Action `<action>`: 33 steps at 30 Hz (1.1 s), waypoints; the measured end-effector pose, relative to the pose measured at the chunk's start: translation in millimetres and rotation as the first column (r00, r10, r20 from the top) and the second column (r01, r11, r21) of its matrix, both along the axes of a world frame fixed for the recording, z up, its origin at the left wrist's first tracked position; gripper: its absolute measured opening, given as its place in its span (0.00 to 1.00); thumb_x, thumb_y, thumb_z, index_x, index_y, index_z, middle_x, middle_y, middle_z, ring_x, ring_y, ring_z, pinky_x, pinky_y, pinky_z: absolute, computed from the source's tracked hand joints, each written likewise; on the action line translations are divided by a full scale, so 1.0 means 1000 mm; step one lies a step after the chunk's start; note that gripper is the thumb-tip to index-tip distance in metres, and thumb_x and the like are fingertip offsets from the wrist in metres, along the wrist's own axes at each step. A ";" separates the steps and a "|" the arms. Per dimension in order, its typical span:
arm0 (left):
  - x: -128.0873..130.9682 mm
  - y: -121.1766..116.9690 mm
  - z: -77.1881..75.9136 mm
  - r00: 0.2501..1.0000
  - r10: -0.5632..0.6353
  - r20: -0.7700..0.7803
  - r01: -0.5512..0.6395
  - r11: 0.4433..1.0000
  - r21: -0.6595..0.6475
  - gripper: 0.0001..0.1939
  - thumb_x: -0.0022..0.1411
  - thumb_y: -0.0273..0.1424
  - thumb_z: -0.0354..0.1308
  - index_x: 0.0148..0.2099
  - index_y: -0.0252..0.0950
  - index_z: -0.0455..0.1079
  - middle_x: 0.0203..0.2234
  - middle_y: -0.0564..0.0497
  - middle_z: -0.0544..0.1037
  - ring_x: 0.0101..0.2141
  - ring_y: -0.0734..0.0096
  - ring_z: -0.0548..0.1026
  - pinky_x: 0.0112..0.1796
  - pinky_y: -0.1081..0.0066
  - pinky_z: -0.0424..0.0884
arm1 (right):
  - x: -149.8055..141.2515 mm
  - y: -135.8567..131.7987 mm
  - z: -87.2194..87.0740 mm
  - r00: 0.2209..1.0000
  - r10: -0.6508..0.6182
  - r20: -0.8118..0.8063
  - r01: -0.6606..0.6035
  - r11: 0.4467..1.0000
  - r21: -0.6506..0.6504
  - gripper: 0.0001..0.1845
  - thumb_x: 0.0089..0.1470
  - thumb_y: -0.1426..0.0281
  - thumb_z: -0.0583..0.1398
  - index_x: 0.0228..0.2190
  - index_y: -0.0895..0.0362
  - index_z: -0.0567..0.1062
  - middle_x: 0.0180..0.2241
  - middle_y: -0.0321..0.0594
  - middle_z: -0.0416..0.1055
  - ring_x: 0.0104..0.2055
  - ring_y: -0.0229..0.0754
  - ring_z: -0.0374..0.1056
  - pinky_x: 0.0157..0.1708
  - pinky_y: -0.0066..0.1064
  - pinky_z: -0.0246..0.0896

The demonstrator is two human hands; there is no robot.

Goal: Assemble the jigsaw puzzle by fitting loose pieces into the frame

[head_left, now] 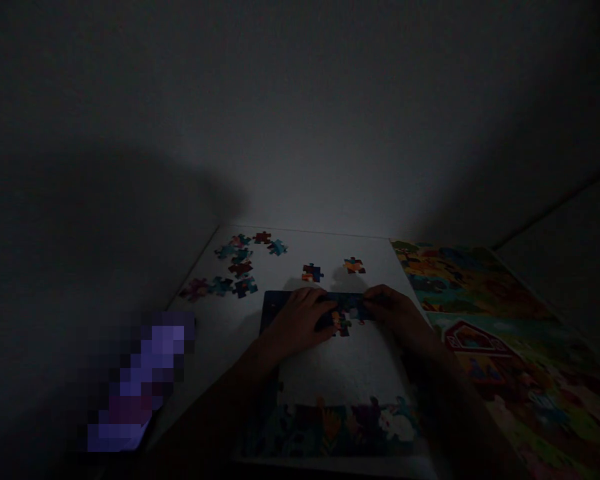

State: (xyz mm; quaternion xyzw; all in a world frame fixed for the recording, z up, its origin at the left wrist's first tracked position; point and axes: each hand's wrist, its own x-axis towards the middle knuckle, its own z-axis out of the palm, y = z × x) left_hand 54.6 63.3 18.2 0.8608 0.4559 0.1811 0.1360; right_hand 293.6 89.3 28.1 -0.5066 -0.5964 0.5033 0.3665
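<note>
A partly assembled jigsaw puzzle (300, 433) lies in front of me, with joined pieces along the bottom, left side and top, and a bare white middle. My left hand (303, 317) rests on its upper left part, fingers spread over the dark blue top strip. Close to the left thumb is a colourful joined cluster of puzzle pieces (341, 323). At the upper right, my right hand (387, 308) has its fingers bent together on a dark puzzle piece (364, 313) at the strip's end. Dim light hides the fingertips' exact contact.
Beyond my hands lie two loose pieces, one dark blue and orange (313, 273), one mostly orange (354, 265). Several more loose pieces (241, 268) are scattered at the far left. Colourful picture sheets (485, 333) cover the right side. A pixelated purple object (140, 380) is at the left edge.
</note>
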 end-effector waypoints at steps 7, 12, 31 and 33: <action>-0.002 -0.003 -0.006 0.999 -0.015 0.040 0.012 0.998 0.069 0.27 0.65 0.43 0.56 0.62 0.39 0.62 0.54 0.45 0.69 0.55 0.57 0.64 0.57 0.58 0.61 | -0.028 0.030 0.009 0.985 -0.147 0.088 0.149 0.989 -0.021 0.17 0.42 0.57 0.67 0.31 0.54 0.74 0.27 0.40 0.74 0.26 0.43 0.69 0.25 0.33 0.63; -0.001 -0.004 -0.008 0.998 -0.011 0.059 0.005 0.995 0.103 0.25 0.66 0.43 0.54 0.61 0.37 0.63 0.54 0.44 0.69 0.55 0.56 0.65 0.57 0.57 0.60 | -0.101 0.077 0.016 0.990 0.012 0.138 -0.026 0.995 0.096 0.12 0.40 0.62 0.65 0.28 0.55 0.74 0.30 0.41 0.74 0.25 0.41 0.68 0.26 0.33 0.63; -0.005 -0.008 -0.025 0.997 -0.022 -0.080 0.029 0.996 0.081 0.23 0.70 0.41 0.47 0.64 0.39 0.59 0.63 0.43 0.62 0.61 0.56 0.60 0.63 0.55 0.52 | -0.244 0.054 -0.018 0.821 0.209 0.531 -0.471 0.774 0.423 0.12 0.55 0.76 0.54 0.37 0.56 0.77 0.40 0.45 0.74 0.45 0.46 0.69 0.48 0.37 0.61; -0.006 -0.009 -0.021 0.995 -0.024 -0.101 0.033 0.996 0.081 0.24 0.70 0.41 0.48 0.64 0.39 0.58 0.63 0.43 0.62 0.61 0.56 0.61 0.63 0.56 0.52 | -0.240 0.056 -0.022 0.875 0.150 0.461 -0.373 0.815 0.443 0.15 0.52 0.78 0.53 0.37 0.56 0.77 0.40 0.44 0.75 0.45 0.45 0.69 0.49 0.36 0.60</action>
